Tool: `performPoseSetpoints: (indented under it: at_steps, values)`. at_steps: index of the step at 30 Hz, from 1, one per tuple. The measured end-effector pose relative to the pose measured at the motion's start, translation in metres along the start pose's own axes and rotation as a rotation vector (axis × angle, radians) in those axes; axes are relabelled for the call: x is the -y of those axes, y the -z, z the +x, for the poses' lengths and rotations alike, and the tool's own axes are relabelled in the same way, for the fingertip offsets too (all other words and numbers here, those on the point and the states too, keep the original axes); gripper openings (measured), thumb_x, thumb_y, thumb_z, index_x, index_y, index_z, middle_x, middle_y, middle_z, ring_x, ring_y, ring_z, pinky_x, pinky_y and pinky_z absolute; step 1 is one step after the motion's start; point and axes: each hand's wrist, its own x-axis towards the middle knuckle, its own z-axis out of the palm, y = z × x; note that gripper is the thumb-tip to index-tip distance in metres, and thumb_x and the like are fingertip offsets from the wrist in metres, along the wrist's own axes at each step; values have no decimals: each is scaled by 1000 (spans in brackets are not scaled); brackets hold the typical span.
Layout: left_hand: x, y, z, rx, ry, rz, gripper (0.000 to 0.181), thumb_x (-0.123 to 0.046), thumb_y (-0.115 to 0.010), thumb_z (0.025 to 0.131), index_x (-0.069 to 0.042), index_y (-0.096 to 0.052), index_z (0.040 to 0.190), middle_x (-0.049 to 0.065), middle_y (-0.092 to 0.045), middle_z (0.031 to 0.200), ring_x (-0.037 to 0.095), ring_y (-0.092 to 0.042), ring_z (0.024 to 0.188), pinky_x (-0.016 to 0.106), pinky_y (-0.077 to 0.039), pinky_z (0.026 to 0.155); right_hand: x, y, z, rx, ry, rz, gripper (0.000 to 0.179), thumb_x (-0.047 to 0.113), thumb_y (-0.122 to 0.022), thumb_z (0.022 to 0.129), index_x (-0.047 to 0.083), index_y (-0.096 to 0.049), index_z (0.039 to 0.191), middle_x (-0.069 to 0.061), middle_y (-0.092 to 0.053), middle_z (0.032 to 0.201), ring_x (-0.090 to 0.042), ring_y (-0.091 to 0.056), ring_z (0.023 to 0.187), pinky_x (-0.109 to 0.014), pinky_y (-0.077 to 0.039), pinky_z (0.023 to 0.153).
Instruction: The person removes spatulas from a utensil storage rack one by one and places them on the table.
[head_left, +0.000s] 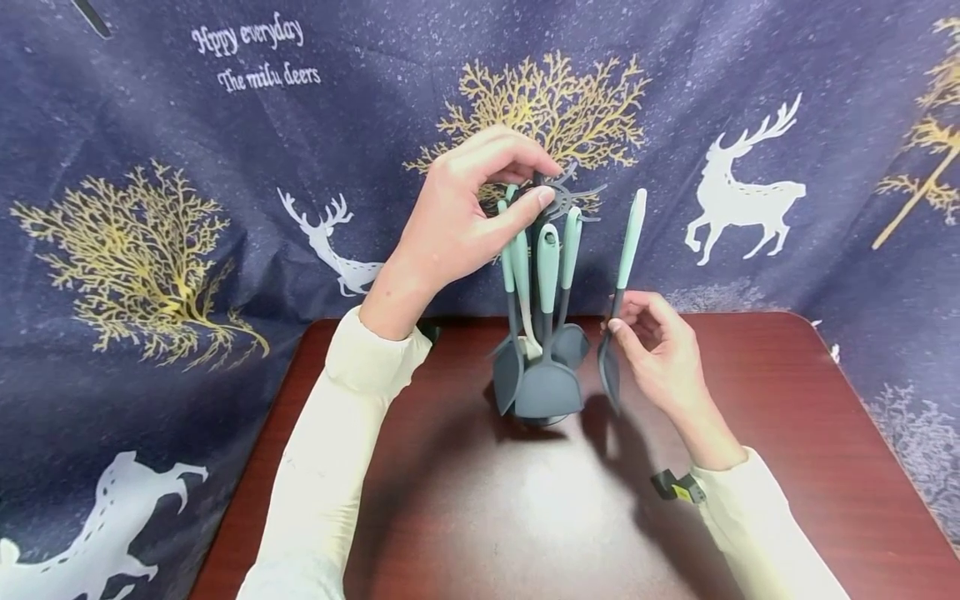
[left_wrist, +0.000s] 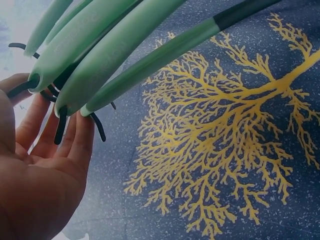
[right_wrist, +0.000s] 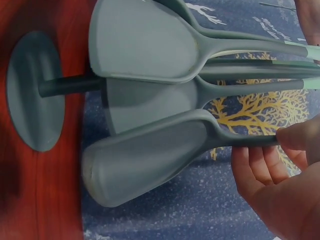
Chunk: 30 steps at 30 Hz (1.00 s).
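Mint green plastic tops the dark grey shaft that the right hand pinches between thumb and fingers; this spatula is just right of the utensil stand as I look at it. Its handle points up and leans a little outward, the tip apart from the stand's hooks, and its long grey head hangs down, higher than the stand's round base. The left hand comes over the stand from the left, thumb and fingers curled around its top, among the hooks.

More green-handled utensils hang about the stand: a broad, flat turner at its front, a second blade to its left, a rounded grey head behind and to its right. A pale tool shows between them, close by the post.

Under the stand spreads a glossy red-brown table, lit brightly in front of it. Behind the stand hangs a navy cloth printed with gold trees and white deer.
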Motion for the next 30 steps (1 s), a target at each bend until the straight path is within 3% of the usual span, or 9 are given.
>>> performPoseSetpoints:
  at_steps: [18, 30]
  values:
    - [0, 0, -1, -3, 26, -39, 17, -9, -79, 96, -5, -80, 112, 3, -73, 109, 12, -67, 103, 27, -59, 99, -5, 10, -17, -68, -78, -66, 30, -15, -69, 94, -9, -68, 123, -6, -66, 97, -3, -68, 87, -13, -60, 83]
    - [-1, 0, 0, -4, 33, -61, 16, -7, -79, 95, -5, -80, 112, 6, -72, 108, 13, -68, 104, 27, -59, 100, -3, 13, -24, -100, -135, -207, 30, -9, -70, 94, -3, -70, 123, -8, -70, 97, -7, -71, 90, -11, -59, 84]
